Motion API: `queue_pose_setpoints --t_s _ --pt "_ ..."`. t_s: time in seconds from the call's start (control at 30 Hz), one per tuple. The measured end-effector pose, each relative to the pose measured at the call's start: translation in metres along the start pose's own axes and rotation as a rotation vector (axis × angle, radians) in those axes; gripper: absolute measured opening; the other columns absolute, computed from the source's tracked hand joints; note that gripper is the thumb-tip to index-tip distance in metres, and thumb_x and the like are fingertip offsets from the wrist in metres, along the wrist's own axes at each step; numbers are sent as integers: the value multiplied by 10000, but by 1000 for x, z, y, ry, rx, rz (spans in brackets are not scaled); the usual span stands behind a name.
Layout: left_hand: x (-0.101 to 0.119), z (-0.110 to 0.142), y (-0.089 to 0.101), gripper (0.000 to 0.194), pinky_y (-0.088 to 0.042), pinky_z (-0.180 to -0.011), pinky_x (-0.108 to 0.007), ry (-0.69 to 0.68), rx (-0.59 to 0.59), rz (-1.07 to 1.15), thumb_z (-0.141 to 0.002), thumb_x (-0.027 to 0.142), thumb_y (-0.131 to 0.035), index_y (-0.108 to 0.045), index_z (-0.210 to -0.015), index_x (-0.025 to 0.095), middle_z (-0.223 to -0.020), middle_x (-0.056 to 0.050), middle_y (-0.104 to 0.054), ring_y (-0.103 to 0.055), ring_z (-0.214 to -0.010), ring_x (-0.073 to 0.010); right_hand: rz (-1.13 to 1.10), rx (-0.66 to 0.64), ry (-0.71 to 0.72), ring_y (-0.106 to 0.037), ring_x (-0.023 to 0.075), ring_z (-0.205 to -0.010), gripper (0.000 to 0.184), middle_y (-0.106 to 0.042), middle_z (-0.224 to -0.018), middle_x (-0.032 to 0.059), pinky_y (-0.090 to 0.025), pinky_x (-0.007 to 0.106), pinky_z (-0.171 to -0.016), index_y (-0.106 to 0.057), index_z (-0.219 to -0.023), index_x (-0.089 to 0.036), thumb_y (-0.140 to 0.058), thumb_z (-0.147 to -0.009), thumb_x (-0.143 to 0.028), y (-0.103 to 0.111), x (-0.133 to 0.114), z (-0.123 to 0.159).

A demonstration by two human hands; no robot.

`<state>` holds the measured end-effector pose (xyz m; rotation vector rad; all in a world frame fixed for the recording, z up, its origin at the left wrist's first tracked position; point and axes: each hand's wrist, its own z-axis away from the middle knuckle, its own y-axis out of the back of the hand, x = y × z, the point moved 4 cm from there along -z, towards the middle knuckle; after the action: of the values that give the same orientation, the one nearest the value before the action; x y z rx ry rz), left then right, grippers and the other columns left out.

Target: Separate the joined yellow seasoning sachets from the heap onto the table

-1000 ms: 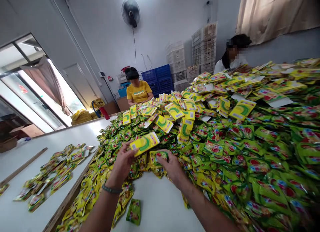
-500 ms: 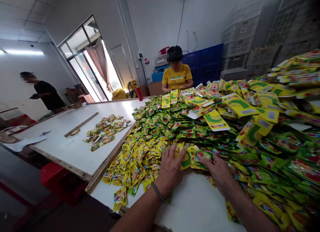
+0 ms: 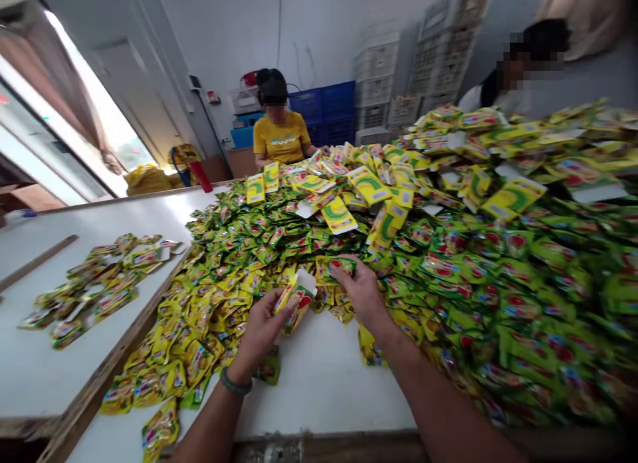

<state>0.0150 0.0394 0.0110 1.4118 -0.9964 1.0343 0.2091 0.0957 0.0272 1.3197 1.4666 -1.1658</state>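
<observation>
My left hand (image 3: 260, 329), with a dark band at the wrist, grips a small yellow carton (image 3: 295, 309) printed with red fruit, its white end flap standing up. To the right, my right hand (image 3: 367, 295) pinches a green sachet (image 3: 343, 266) at the near edge of the heap, a little apart from the carton. Around both hands lie yellow sachets (image 3: 199, 310), and beyond them green sachets (image 3: 269, 224). Several flat yellow cartons (image 3: 369, 185) rest on top of the heap.
A wooden strip (image 3: 119, 357) divides the white table (image 3: 319, 376); filled-looking packs (image 3: 107, 270) lie left of it. A person in a yellow shirt (image 3: 282, 141) sits across, another person (image 3: 528, 71) is at the right. Stacked crates (image 3: 376, 78) stand behind.
The view has turned right. My left hand has lifted a yellow carton off the heap and tilted it, flap up. My right hand stays by the heap, now pinching a green sachet.
</observation>
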Motion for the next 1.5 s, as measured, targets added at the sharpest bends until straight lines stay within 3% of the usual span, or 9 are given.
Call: queue_pose_setpoints --t_s 0.17,0.3,0.37,0.63,0.83,1.03,1.13,1.23,1.5 --pt "5 3 -8 375 -459 -649 -220 69 -105 179 -731 442 -672 -621 -967 156 -903 -48 -665 -577 -725 -139 411 -149 66 -585 167 -779 216 -657 -853 11 -445 252 -718 -651 -922 -206 -573 -804 -369 -4 -2 2" --pt "3 7 -7 367 -435 -612 -205 103 -114 141 -705 436 -699 -639 -908 136 -839 -46 -655 -555 -679 -125 469 -373 28 -586 171 -825 173 -650 -903 21 -439 259 -739 -688 -900 -208 -614 -784 -312 -10 2 6" --pt "2 8 -7 373 -427 -606 -198 107 -135 125 -711 439 -694 -638 -912 130 -836 -46 -654 -550 -677 -121 466 -412 10 -583 176 -858 176 -645 -925 30 -436 265 -764 -702 -897 -203 -652 -759 -300 -11 6 7" --pt "-12 3 -16 409 -468 -728 -233 178 -161 308 -656 391 -757 -636 -975 166 -933 -38 -693 -618 -786 -147 411 -273 -4 -545 138 -692 272 -636 -773 -14 -394 223 -621 -644 -960 -191 -662 -747 -359 -14 12 8" --pt "-12 2 -14 353 -445 -645 -204 155 -124 315 -656 354 -767 -649 -919 151 -848 -32 -694 -606 -699 -121 552 -267 126 -474 114 -566 156 -559 -608 -28 -325 228 -542 -628 -690 -180 -632 -762 -319 -18 4 12" --pt "-16 -1 -15 360 -401 -580 -199 160 -81 326 -672 384 -751 -640 -892 121 -776 -37 -672 -557 -613 -103 381 -280 58 -598 154 -673 106 -655 -722 -1 -406 240 -614 -586 -829 -200 -579 -776 -292 -23 8 17" --pt "-16 -2 -16 366 -359 -539 -185 143 -73 300 -639 385 -772 -642 -841 108 -695 -15 -636 -504 -556 -79 493 -322 47 -547 152 -576 84 -591 -586 -33 -356 248 -557 -557 -830 -211 -515 -803 -278 -28 8 19" --pt "-14 0 -15 381 -322 -505 -179 157 -52 289 -611 387 -787 -643 -816 100 -654 -1 -606 -451 -514 -61 477 -375 -26 -473 145 -502 176 -516 -518 -62 -300 249 -506 -511 -922 -218 -432 -864 -364 -32 6 24" --pt "-8 2 -17 398 -373 -575 -204 165 -44 391 -568 396 -802 -644 -780 98 -696 -25 -621 -505 -594 -99 218 -447 -147 -588 177 -686 477 -619 -693 -19 -432 287 -659 -429 -1209 -205 -521 -799 -431 -38 5 34"
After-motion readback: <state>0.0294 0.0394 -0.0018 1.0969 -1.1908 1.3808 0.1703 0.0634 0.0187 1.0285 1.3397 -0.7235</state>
